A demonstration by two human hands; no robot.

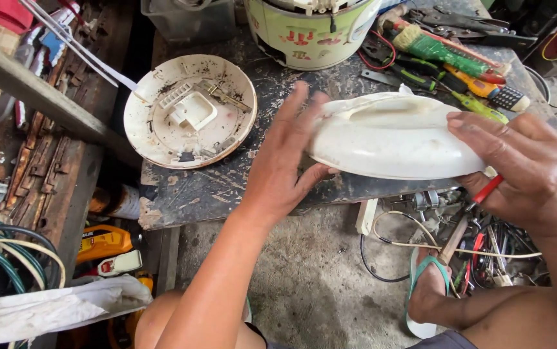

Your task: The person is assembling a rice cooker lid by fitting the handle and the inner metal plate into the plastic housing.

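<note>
Over the front edge of the dark worktop point(226, 187) I am holding a cream plastic cover point(391, 139), long and rounded, tilted slightly and overhanging the bench lip.

Item, left hand point(285, 165): I am pressing my open palm flat against the cover's left end, fingers spread and reaching upward, thumb tucking beneath the rim. Nothing is being clasped; it is bracing only.

Item, right hand point(527, 171): I am curling my fingers down over the cover's right end, gripping its edge. A red-handled tool point(485, 190) is poking out under this hand; whether my fingers are pinching it or it is merely lying behind, I cannot tell.

Item, round cream base plate point(190, 111): lying face-up on the worktop well left of the cover, its rim nearing the bench's left edge, with a white fitting at its centre.

Item, green-and-cream appliance body point(310, 32): standing at the back of the bench, apart from the cover.

Item, screwdrivers and pliers point(449, 68): crowding the back right corner, just behind the cover's far edge.

Item, concrete floor point(310, 278): lying open below the bench between my knees; loose wires and tools point(491, 249) are piling at the right beside my sandalled foot point(428, 291).

Bare worktop is showing between plate and cover.
</note>
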